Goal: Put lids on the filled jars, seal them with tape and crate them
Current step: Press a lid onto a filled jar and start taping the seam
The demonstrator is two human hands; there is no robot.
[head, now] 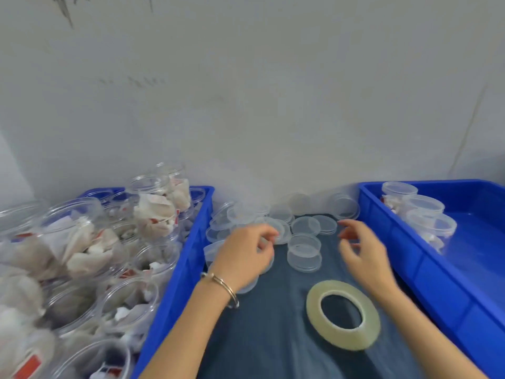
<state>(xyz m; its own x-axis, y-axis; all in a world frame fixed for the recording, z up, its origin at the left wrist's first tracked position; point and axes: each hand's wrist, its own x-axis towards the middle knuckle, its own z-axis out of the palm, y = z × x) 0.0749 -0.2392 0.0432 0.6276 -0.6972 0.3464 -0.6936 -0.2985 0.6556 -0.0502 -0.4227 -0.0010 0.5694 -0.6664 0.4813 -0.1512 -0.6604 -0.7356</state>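
Several clear plastic lids (304, 251) lie scattered on a dark cloth (273, 337) between two blue crates. My left hand (246, 255), with a bracelet on the wrist, hovers over the lids at the left with its fingers curled; whether it grips a lid is blurred. My right hand (360, 250) is beside the lids on the right, fingers apart and holding nothing. A roll of clear tape (343, 314) lies flat on the cloth below my hands. Open filled jars (82, 242) crowd the left crate (188, 258). Lidded jars (426, 217) lie in the right crate (410, 258).
A plain grey wall (246, 105) rises right behind the crates and lids. Most of the right crate's blue floor is bare. The jars on the left are stacked high and lean toward me.
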